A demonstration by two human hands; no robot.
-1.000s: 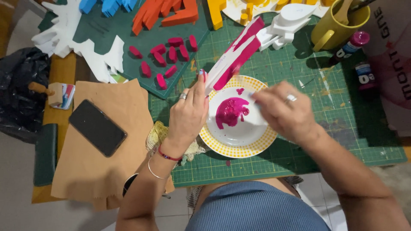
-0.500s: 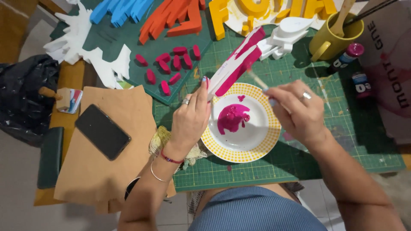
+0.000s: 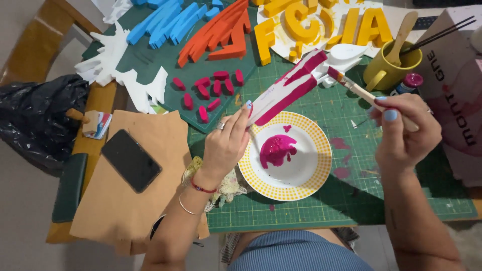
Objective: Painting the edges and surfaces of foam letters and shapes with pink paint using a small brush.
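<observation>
Your left hand point(image 3: 226, 145), near the middle of the frame, is clamped on the lower end of a long white foam piece point(image 3: 293, 90) streaked with magenta paint, which slants up toward the upper right. Your right hand point(image 3: 404, 133), at the right, grips a paintbrush point(image 3: 356, 89) whose magenta tip touches the upper end of that piece. Just below sits a yellow-rimmed plate point(image 3: 311, 183) with a magenta puddle, on the green cutting mat point(image 3: 351, 206) covering the counter.
</observation>
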